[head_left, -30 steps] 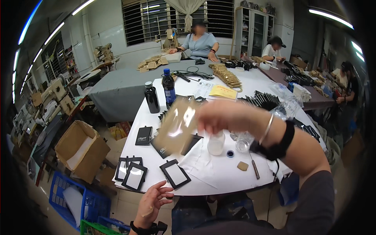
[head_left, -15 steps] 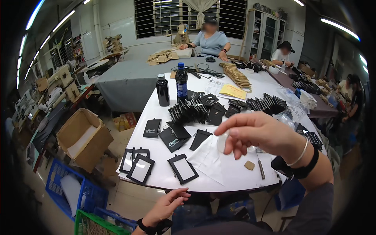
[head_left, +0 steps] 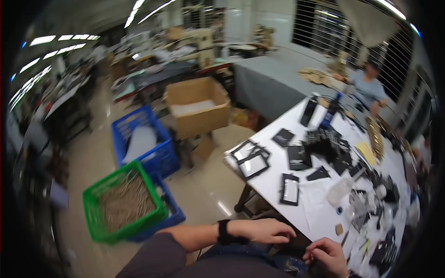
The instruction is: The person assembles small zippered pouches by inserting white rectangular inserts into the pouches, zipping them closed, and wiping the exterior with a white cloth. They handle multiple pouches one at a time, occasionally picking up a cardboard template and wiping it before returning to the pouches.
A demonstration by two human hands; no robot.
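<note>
Above my lap, at the table's near edge, my left hand (head_left: 265,230) is stretched to the right with fingers loosely extended and nothing seen in it. Close by, my right hand (head_left: 327,257) has its fingers loosely bent and apart, with no object showing in it. A black card holder with a pale window (head_left: 290,189) lies near the table edge, apart from both hands. Several similar card holders (head_left: 252,162) overlap at the table corner. Farther back are a flat black wallet-like piece (head_left: 299,156) and a dark row of such pieces (head_left: 324,143). Motion blurs the picture.
A green crate (head_left: 155,208) of tan strips stands on the floor at left, near a blue crate (head_left: 171,160) and an open cardboard box (head_left: 199,123). Two bottles, one dark (head_left: 309,111), one blue-capped (head_left: 330,111), stand on the white table (head_left: 273,176). A person (head_left: 368,88) sits beyond.
The view has swung left, bringing the crates and box toward the middle. My right hand has come down from above the table to its near edge, close to my left hand.
</note>
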